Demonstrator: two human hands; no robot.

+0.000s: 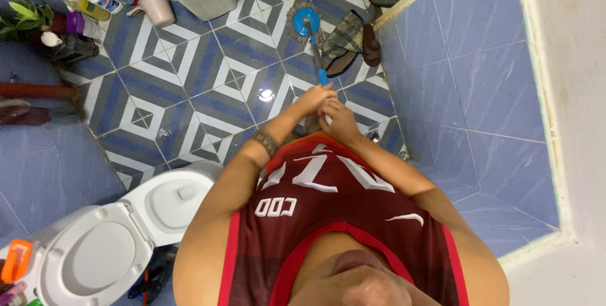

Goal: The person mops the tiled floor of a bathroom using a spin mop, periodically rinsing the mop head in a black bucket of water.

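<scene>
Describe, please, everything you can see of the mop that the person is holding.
The mop has a round blue plastic head ringed with grey-white strands, resting on the patterned tile floor beside a checked cloth. Its thin handle, with a blue section, slants back from the head to the person. The left hand and right hand both grip its upper end.

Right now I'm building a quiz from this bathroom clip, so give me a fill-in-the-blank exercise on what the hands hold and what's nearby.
1. Both hands, left hand above right hand, grip the handle of a ____.
2. The mop head has a round ____ hub.
3. The toilet lid is ____.

Missing words: mop; blue; up
</scene>
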